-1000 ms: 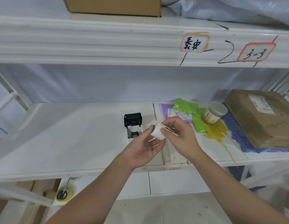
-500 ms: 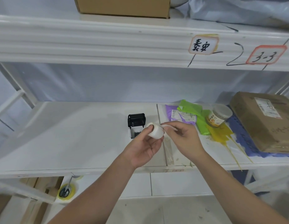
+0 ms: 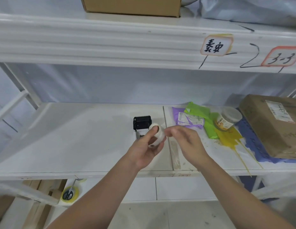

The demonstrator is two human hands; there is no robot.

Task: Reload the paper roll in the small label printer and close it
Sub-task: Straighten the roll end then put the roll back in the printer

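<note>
A: Where is the paper roll point(image 3: 157, 134)?

B: In the left hand point(image 3: 146, 148), held up above the shelf point(image 3: 77, 146). The grip is closed on the roll, thumb on its upper face and fingers curled under it. It is a small white roll, tilted, and it hides part of the printer behind it

A: And the label printer point(image 3: 142, 123)?

B: It stands on the shelf just beyond the left hand, at about 11 o'clock from the roll. Its black lid is raised, so the white body below it lies open

A: What is the right hand point(image 3: 185, 142) doing?

B: It sits at 3 o'clock of the roll, fingertips pinched together right by the roll's edge. That part is blurred, so I cannot tell whether the grip holds a loose end of paper or nothing at all

A: Anything else on the shelf?

B: At 2 o'clock from the hands lie a purple pouch point(image 3: 185, 119) and a green bag point(image 3: 203, 118), with a lidded jar point(image 3: 227, 119) beside them on a yellow spill point(image 3: 228, 138). A cardboard parcel point(image 3: 274, 126) rests at the far right. Below the shelf at 8 o'clock, scissors point(image 3: 68, 193) lie on a yellow tape ring
</note>
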